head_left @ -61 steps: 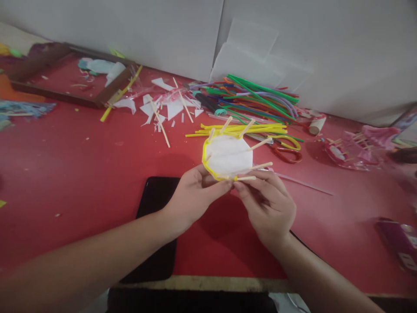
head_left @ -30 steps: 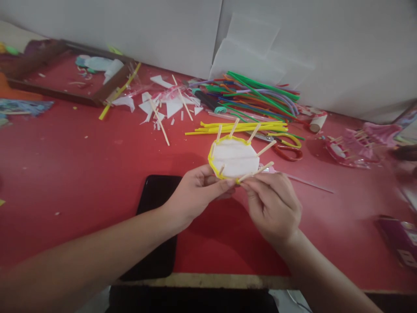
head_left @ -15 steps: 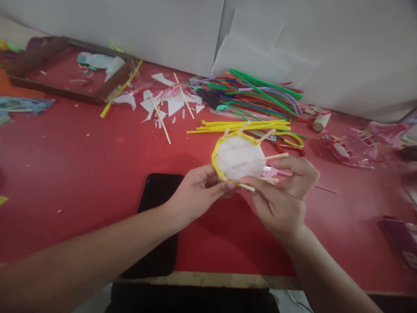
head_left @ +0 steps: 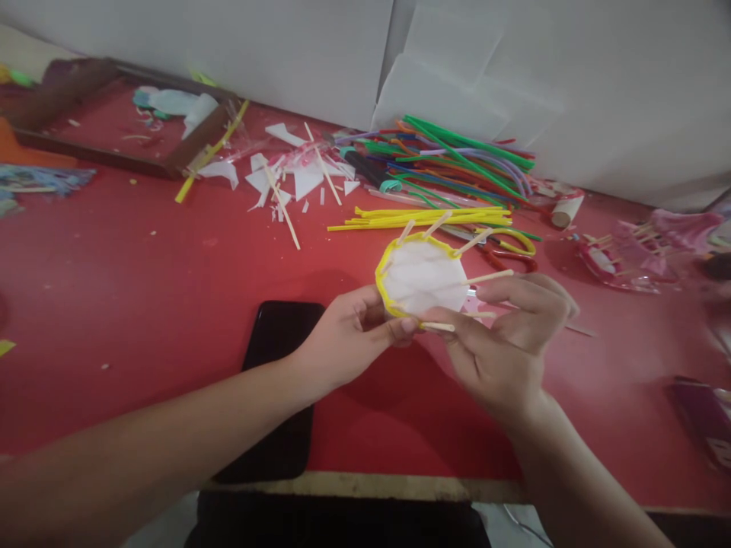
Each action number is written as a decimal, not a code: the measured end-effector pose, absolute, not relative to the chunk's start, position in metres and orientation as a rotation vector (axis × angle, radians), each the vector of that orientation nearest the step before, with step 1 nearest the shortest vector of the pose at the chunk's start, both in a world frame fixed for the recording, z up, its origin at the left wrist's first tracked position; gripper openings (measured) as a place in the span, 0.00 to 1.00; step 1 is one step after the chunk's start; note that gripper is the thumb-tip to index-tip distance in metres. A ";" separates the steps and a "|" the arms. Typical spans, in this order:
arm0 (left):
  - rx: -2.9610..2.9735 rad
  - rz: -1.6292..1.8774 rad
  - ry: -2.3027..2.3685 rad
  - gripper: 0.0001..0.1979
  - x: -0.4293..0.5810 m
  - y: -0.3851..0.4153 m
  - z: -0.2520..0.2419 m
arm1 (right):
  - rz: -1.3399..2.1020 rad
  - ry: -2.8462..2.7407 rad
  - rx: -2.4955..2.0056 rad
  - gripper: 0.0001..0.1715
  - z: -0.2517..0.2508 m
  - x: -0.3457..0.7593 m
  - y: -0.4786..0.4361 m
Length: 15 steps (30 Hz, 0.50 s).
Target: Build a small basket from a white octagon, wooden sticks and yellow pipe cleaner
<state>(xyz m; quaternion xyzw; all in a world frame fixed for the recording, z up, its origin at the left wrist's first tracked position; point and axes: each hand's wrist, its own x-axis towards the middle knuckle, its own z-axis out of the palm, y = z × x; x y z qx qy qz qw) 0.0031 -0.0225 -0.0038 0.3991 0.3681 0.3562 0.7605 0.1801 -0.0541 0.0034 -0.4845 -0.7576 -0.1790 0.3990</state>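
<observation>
A round white disc is held up over the table, with several short wooden sticks standing out around its rim. Yellow pipe cleaner runs along the disc's left and upper edge. My left hand pinches the lower left edge between thumb and fingers. At the lower right edge, my right hand has its thumb and forefinger closed by a stick; its other fingers are bent near the right-hand sticks. Fingertips behind the disc are hidden.
Behind the disc lie yellow pipe cleaners, scissors and a multicoloured pile. White scraps and a brown frame are at the back left. A black phone lies under my left forearm; pink pieces are at right.
The disc has shifted slightly to the right and tilted a little. My right hand has moved slightly right, while my left hand stays nearly in place on the edge.
</observation>
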 end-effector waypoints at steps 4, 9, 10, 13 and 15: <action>0.893 0.784 0.813 0.15 0.004 -0.022 -0.003 | -0.411 -1.948 -1.256 0.10 0.004 0.179 -0.057; 0.930 0.801 0.793 0.15 0.004 -0.023 -0.001 | -0.421 -1.888 -1.270 0.07 0.002 0.174 -0.057; 0.928 0.800 0.798 0.15 0.004 -0.023 -0.001 | -0.432 -1.890 -1.268 0.07 0.002 0.173 -0.056; 0.901 0.791 0.798 0.17 0.004 -0.023 -0.002 | -0.460 -1.906 -1.249 0.07 0.002 0.172 -0.054; 0.888 0.795 0.782 0.17 0.004 -0.023 -0.003 | -0.472 -1.895 -1.260 0.07 0.001 0.172 -0.054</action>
